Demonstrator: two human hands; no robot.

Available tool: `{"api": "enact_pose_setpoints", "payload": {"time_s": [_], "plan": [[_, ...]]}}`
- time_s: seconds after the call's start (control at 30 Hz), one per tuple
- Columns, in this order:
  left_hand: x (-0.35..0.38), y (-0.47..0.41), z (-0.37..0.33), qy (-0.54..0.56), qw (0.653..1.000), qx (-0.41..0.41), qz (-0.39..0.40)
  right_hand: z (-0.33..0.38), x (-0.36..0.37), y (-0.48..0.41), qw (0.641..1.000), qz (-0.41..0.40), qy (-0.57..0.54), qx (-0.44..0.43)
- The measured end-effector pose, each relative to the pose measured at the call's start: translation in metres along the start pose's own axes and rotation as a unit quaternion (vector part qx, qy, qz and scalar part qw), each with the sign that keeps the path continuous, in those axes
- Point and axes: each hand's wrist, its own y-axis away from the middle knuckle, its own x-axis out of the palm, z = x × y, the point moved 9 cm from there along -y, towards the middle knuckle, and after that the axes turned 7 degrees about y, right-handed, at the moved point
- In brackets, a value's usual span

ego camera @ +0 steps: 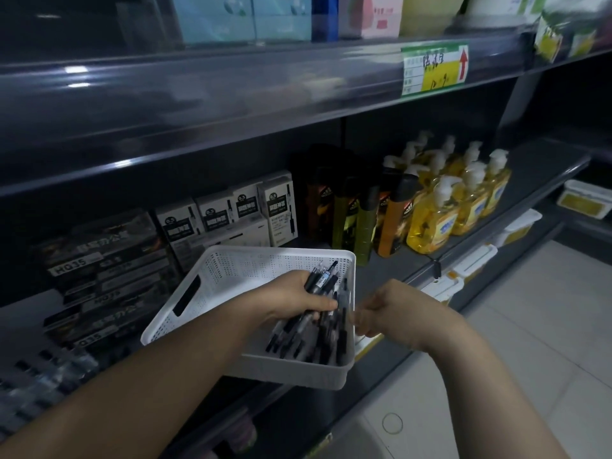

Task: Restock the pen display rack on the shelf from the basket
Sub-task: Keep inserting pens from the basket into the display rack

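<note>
A white perforated basket point(212, 286) rests tilted on the dark shelf edge, with several black pens point(326, 342) lying loose in its right half. My left hand point(294, 299) is inside the basket and grips a bunch of black pens point(319, 279) whose tips point up and to the right. My right hand point(384, 313) grips the basket's right rim, fingers curled over the edge. The pen display rack point(39, 382) sits at the lower left of the shelf, blurred, with rows of dark pens.
Stacked black pen boxes point(99, 270) and white refill boxes point(231, 210) stand behind the basket. Dark shower-gel bottles point(357, 213) and yellow pump soap bottles point(457, 197) fill the shelf to the right. An upper shelf edge with a price tag point(433, 69) overhangs. Pale floor tiles point(530, 326) lie at the right.
</note>
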Motion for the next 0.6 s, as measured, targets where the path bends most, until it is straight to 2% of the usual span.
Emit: {"api": "enact_pose_setpoints", "payload": {"time_s": [0.1, 0.27, 0.43, 0.47, 0.53, 0.6], "plan": [[-0.012, 0.011, -0.015, -0.004, 0.998, 0.043, -0.037, -0.002, -0.005, -0.001, 1.0, -0.021, -0.005, 0.006], [-0.044, 0.046, -0.058, 0.023, 0.986, 0.118, -0.113, -0.001, -0.022, -0.002, 0.994, -0.11, 0.019, 0.021], [-0.066, 0.098, -0.087, 0.113, 0.97, 0.16, -0.145, 0.036, -0.045, 0.009, 0.963, -0.258, 0.074, -0.015], [-0.068, 0.109, -0.088, 0.124, 0.968, 0.162, -0.147, 0.046, -0.05, 0.015, 0.954, -0.29, 0.065, -0.028], [-0.069, 0.132, -0.085, 0.141, 0.965, 0.167, -0.145, 0.068, -0.052, 0.022, 0.943, -0.319, -0.026, -0.086], [-0.069, 0.154, -0.075, 0.165, 0.962, 0.171, -0.136, 0.092, -0.044, 0.023, 0.936, -0.289, -0.139, -0.143]]}}
